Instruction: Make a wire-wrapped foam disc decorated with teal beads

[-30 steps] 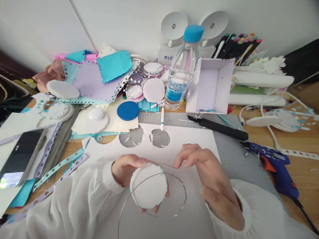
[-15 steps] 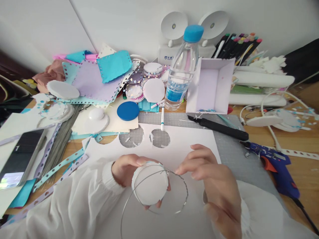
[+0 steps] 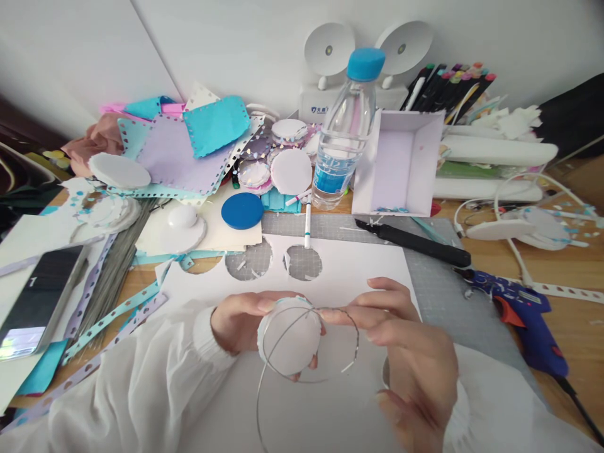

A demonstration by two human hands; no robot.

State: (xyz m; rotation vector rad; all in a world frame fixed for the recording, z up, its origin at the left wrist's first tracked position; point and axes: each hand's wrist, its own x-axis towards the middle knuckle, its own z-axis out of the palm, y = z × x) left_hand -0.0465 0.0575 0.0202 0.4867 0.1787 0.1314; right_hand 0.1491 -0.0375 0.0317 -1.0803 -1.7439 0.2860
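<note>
A round white disc with rough edges is gripped by my left hand, thumb on its upper rim and fingers underneath. Thin silver wire loops across the disc's face; one loop stands out to the right, its end twisted and the rest hanging toward me. My right hand is open, fingers spread and index finger stretched to the wire at the disc's upper right edge. Beneath both hands lies a white sheet with round holes cut in it.
A black craft knife and a blue glue gun lie right on the grey cutting mat. Behind stand a water bottle and a white box. Left are a blue disc, a bundle of wires and a phone.
The disc and its wire have shifted slightly right and up in my left hand. My right index finger has moved left onto the wire near the disc's edge.
</note>
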